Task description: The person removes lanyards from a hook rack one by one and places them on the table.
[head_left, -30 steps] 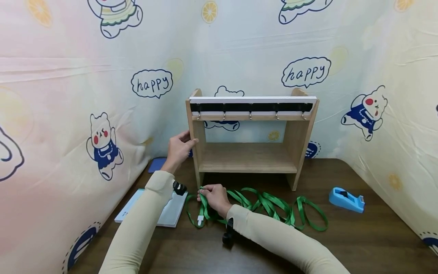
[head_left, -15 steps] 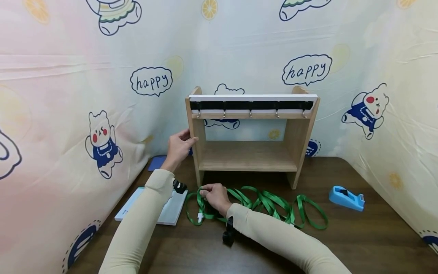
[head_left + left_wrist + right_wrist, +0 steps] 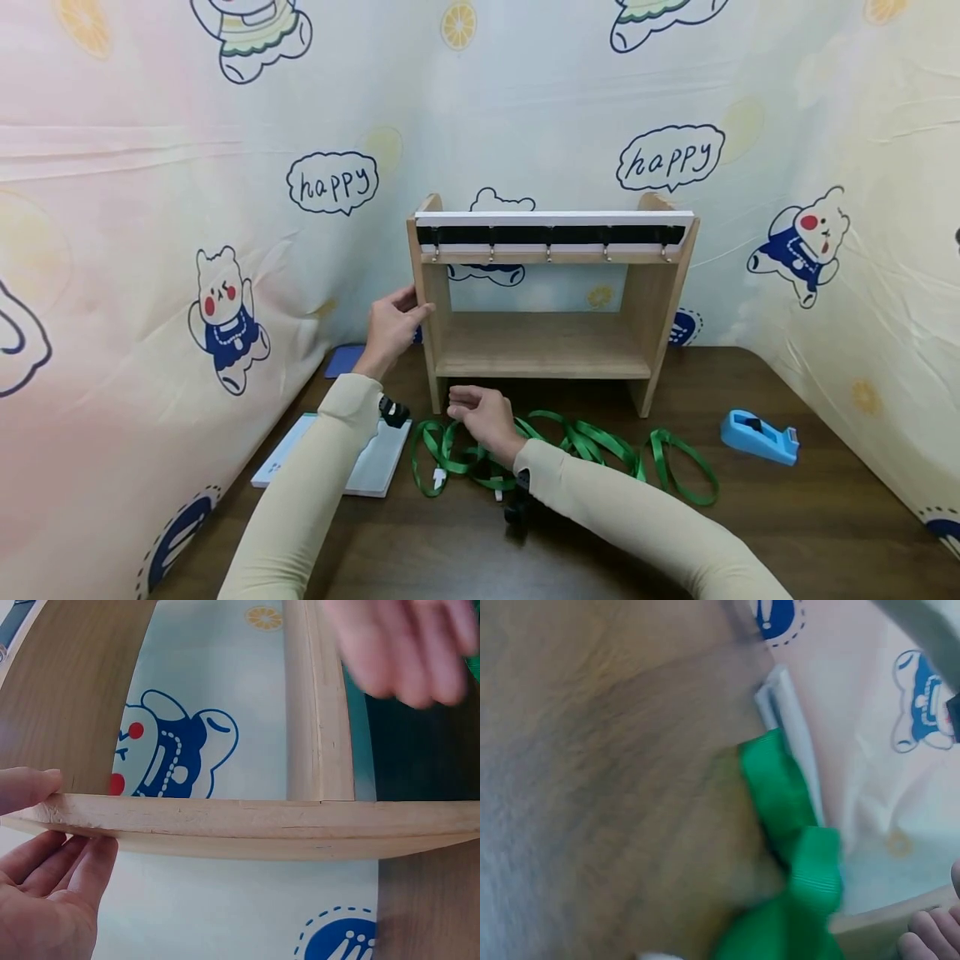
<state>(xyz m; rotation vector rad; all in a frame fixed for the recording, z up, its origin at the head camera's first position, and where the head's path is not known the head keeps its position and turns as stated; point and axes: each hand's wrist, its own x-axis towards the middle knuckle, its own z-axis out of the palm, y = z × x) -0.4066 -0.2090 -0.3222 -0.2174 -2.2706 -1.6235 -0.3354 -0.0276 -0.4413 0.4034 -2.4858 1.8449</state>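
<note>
My left hand (image 3: 392, 327) pinches the left side panel (image 3: 247, 821) of a small wooden shelf (image 3: 540, 343); in the left wrist view the thumb lies on its inner face and the fingers on its outer face. A row of metal hooks (image 3: 549, 252) runs along the shelf's upper front bar. Just in front of the shelf's left foot, my right hand (image 3: 486, 419) hovers over green lanyards (image 3: 600, 446) with fingers extended and nothing between them. Its blurred fingers (image 3: 409, 660) show in the left wrist view. The lanyards lie in loose loops, with white clips (image 3: 438, 477) at the left end.
On the left of the brown table (image 3: 750, 542) lies a white and pale blue box (image 3: 372, 467), partly behind the left forearm. A dark blue flat item (image 3: 344, 360) sits farther back. At right stands a blue tape dispenser (image 3: 761, 437). Printed cloth surrounds the table.
The right hand has let go of the green lanyard, which now lies on the table, and has shifted slightly right and back with its fingers straightened. The left hand stays at the panel.
</note>
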